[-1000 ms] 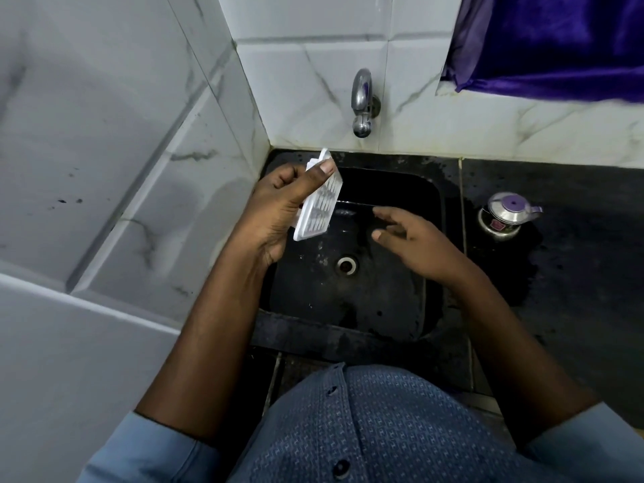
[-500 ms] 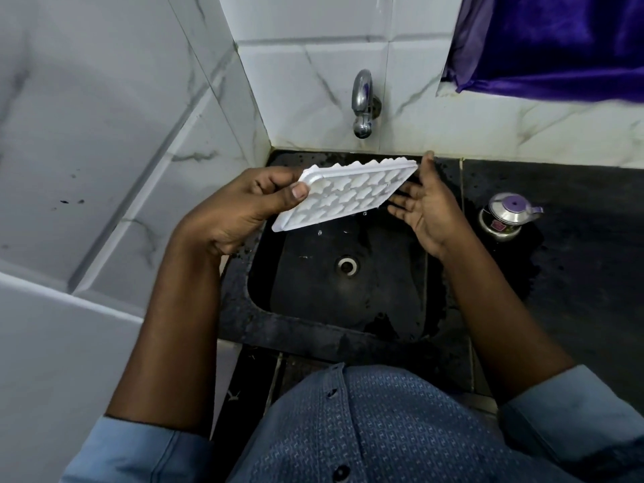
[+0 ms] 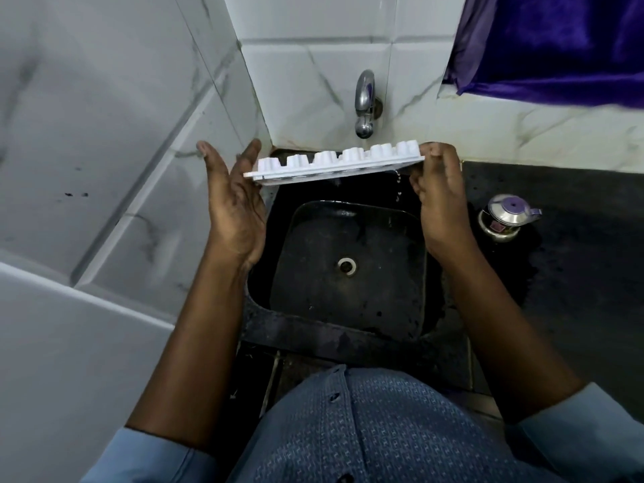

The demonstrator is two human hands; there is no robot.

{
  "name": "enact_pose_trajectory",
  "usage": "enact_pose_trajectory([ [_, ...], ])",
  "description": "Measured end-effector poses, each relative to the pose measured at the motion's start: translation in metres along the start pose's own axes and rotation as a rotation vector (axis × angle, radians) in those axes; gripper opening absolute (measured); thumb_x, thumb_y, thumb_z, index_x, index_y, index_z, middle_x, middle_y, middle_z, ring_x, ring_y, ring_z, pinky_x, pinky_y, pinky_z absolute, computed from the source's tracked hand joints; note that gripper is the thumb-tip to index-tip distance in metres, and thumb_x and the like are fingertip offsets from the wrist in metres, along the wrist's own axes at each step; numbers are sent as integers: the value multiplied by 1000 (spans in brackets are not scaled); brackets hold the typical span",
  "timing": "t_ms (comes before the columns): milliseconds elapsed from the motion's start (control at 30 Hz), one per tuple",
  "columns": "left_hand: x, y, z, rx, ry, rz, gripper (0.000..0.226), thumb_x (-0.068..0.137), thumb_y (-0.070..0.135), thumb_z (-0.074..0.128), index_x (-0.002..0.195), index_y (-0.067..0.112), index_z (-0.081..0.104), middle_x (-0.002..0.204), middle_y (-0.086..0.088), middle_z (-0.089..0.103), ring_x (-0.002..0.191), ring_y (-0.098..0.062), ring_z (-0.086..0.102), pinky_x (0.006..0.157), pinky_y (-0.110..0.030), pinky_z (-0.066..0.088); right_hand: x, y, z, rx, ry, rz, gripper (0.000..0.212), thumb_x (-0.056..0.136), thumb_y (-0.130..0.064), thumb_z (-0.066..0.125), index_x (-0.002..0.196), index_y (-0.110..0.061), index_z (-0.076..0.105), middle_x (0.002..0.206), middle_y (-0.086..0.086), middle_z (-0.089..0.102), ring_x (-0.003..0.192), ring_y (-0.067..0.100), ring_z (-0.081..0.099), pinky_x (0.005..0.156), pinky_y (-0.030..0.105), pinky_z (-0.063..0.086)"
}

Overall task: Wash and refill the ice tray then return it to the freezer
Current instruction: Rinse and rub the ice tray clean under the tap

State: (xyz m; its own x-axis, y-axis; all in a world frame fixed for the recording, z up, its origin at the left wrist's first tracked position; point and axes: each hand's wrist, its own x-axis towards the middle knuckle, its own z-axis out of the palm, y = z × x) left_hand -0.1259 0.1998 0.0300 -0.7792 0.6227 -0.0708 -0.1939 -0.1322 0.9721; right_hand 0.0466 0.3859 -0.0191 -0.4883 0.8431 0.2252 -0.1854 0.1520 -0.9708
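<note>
The ice tray [image 3: 334,165] is gripped at its right end by the curled right hand [image 3: 441,200]. Its left end is touched by the flat left hand [image 3: 233,203]. It is held upside down above the wet sink [image 3: 348,308], at 12 o'clock from the drain [image 3: 346,266].

Count, head view: two hands, left hand [image 3: 237,203] and right hand [image 3: 441,203]. One ice tray [image 3: 334,167] — six cell bottoms show along its near row, rows behind hidden. One tap [image 3: 364,102]. One sink [image 3: 383,291], one drain hole [image 3: 347,265] in it. One lidded steel pot [image 3: 505,217] on the table [image 3: 575,273]. One purple cloth [image 3: 557,47]. Water drops [image 3: 399,194] under the tray's right end — a few, too small to count.
</note>
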Motion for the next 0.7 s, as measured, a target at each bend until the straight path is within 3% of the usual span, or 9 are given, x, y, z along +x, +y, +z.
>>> enact_pose_trajectory([
  [100, -5, 4, 0, -114, 43, 8, 94, 99, 79, 25, 153, 8, 54, 175, -17, 19, 161, -25, 23, 107, -20, 52, -7, -6, -3, 11, -41, -41, 53, 103, -62, 43, 114, -12, 53, 96, -13, 55, 88, -1, 50, 86, 21, 41],
  [167, -6, 7, 3, -117, 76, 47, 84, 107, 68, 22, 153, 5, 53, 173, -18, 23, 157, -24, 34, 95, -19, 57, -10, -9, -4, 13, -62, -50, 64, 96, -73, 48, 114, -11, 53, 105, -10, 59, 98, 1, 52, 94, 26, 41],
  [200, -6, 7, 5, -110, 86, 77, 82, 107, 66, 23, 152, 5, 53, 173, -16, 27, 153, -21, 41, 99, -22, 56, -11, -9, -4, 16, -64, -57, 63, 95, -73, 49, 113, -12, 53, 112, -5, 61, 107, 6, 54, 100, 33, 42],
  [300, -5, 0, 2, -89, 117, 157, 84, 105, 66, 17, 151, 8, 57, 171, -1, 30, 157, -12, 31, 127, -36, 35, -14, -5, -6, 71, -58, -104, 32, 108, -44, 47, 113, -13, 52, 137, 13, 61, 138, 27, 51, 119, 52, 35],
  [367, -4, -6, -2, -157, 77, 164, 94, 101, 72, 7, 151, 11, 58, 171, -1, 32, 159, -15, 28, 130, -41, 29, -14, -6, -8, 123, -67, -151, 22, 108, -30, 45, 115, -10, 51, 139, 17, 58, 140, 32, 49, 121, 55, 32],
  [433, -1, -11, -3, -184, 29, 146, 100, 93, 82, 13, 151, 14, 59, 173, -7, 26, 160, -25, 27, 131, -47, 26, -13, -5, -8, 109, -57, -152, 23, 108, -28, 44, 116, -8, 50, 140, 17, 58, 144, 36, 46, 121, 57, 31],
  [533, 1, -18, 0, -184, 3, 108, 97, 87, 83, 33, 149, 14, 60, 171, -23, 28, 161, -34, 24, 131, -53, 22, -13, -8, -4, 13, 6, -66, 21, 102, -39, 51, 106, -18, 52, 133, 18, 64, 131, 19, 58, 112, 40, 44],
  [600, 0, -18, 3, -185, 4, 133, 88, 91, 75, 40, 148, 11, 60, 168, -22, 36, 160, -36, 26, 131, -53, 22, -14, -11, -4, -10, 12, -77, 21, 101, -39, 53, 103, -18, 52, 126, 23, 64, 120, 10, 61, 103, 26, 45],
  [700, 0, -14, 5, -181, 3, 185, 81, 96, 69, 39, 147, 10, 62, 169, -11, 36, 162, -33, 20, 132, -51, 21, -13, -13, -8, -53, -14, -174, 16, 107, -22, 50, 110, -6, 49, 129, 25, 62, 136, 16, 56, 108, 24, 41],
])
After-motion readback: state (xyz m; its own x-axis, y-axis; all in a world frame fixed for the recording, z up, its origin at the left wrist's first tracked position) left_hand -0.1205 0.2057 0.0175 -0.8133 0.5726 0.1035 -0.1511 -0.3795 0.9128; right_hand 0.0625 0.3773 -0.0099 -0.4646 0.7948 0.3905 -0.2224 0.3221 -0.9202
